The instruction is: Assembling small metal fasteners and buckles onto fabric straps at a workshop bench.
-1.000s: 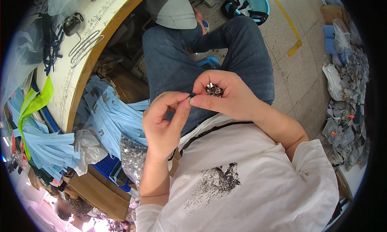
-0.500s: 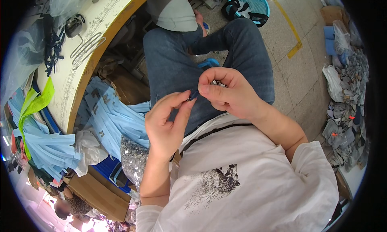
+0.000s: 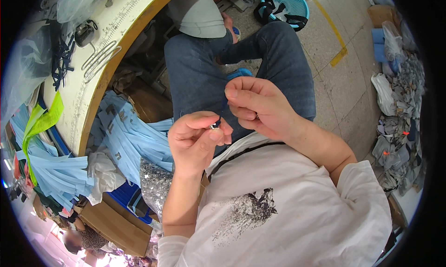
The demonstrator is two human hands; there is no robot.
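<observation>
Silver-and-dark small piece (image 3: pixel 215 125): sits pinched between thumb and fingers of left hand (image 3: pixel 189 145), over blue jeans (image 3: pixel 290 67). Hands apart, near each other. Right hand (image 3: pixel 267 104) curled over metal bits (image 3: pixel 257 115), mostly hidden; cannot tell whether anything between its fingertips. Could drop piece through narrow pinch; could spill bits onto floor (image 3: pixel 332 97) if curl loosens.

A white T-shirt (image 3: pixel 306 197) with speckled black print (image 3: pixel 260 205) tops blue jeans (image 3: pixel 289 58).
</observation>
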